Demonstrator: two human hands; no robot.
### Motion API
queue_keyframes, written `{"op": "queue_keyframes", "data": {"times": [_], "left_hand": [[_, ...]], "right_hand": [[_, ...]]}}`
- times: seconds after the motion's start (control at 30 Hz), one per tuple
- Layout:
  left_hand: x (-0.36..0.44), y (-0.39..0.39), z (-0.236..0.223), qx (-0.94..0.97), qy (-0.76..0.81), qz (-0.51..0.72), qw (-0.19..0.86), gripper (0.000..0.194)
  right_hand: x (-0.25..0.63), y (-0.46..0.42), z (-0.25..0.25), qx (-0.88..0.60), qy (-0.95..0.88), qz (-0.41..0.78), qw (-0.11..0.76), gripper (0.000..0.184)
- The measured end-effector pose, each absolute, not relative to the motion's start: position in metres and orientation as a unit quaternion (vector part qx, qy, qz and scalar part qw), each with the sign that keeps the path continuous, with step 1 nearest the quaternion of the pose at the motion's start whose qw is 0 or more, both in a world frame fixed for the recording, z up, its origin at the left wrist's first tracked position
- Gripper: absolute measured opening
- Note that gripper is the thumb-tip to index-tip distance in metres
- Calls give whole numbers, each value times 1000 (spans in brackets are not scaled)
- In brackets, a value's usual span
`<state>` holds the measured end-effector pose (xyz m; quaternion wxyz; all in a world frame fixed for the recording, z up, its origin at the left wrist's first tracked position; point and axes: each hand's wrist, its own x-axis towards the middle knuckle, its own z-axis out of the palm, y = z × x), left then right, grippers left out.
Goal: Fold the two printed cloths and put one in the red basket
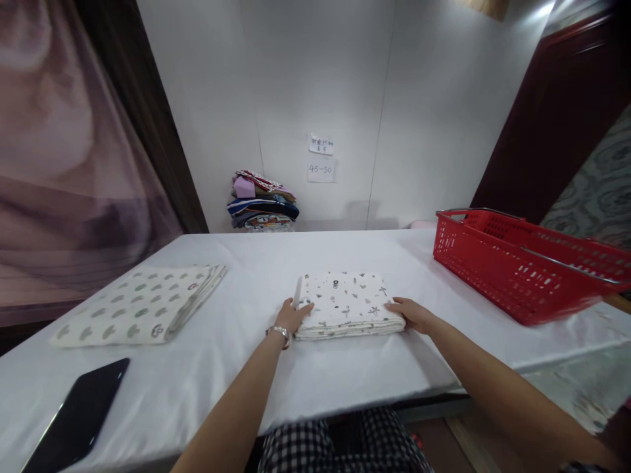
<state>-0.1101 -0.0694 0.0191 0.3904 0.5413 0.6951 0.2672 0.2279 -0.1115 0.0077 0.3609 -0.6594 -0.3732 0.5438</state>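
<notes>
A folded white cloth [345, 299] with small grey-green printed motifs lies flat on the table in front of me, its layered fold edge toward me. My left hand [294, 316], with a bracelet at the wrist, grips its left side, thumb on top. My right hand [411, 314] holds the near right corner, the thumb resting over the edge. The other fingers of both hands are partly hidden by the cloth. Further left lies a second folded cloth [140, 305], cream with rows of grey-green shapes.
A black phone [79, 417] lies at the table's near left. On the right stands a red plastic basket [517, 266]. Several folded fabrics form a pile [263, 203] by the back wall, near paper signs [321, 167]. A white sheet covers the table [236, 368].
</notes>
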Motion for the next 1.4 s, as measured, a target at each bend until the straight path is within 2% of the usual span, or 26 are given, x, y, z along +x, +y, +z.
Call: {"op": "queue_keyframes", "data": {"times": [0.23,0.6,0.73,0.83,0.97,1.1,1.27,1.4], "left_hand": [[-110,-74,20,535,699,261,397,77],[-97,-81,6,519,682,286,429,75],[-94,-91,-4,540,657,301,432,81],[-102,-92,3,572,666,265,399,82],[-99,-78,25,652,675,244,244,72],[-73,-46,31,763,592,233,112,64],[-60,-20,6,763,620,119,138,71],[-65,-17,-8,766,622,102,126,78]], "right_hand": [[237,-69,1,-660,-317,523,437,80],[230,-17,13,-673,-354,465,453,76],[233,-1,17,-717,-424,402,381,71],[236,3,14,-739,-437,388,335,70],[238,2,7,-756,-465,345,304,66],[236,0,3,-769,-505,276,278,58],[226,-10,-2,-771,-560,204,226,50],[220,-16,3,-771,-604,133,153,48]]}}
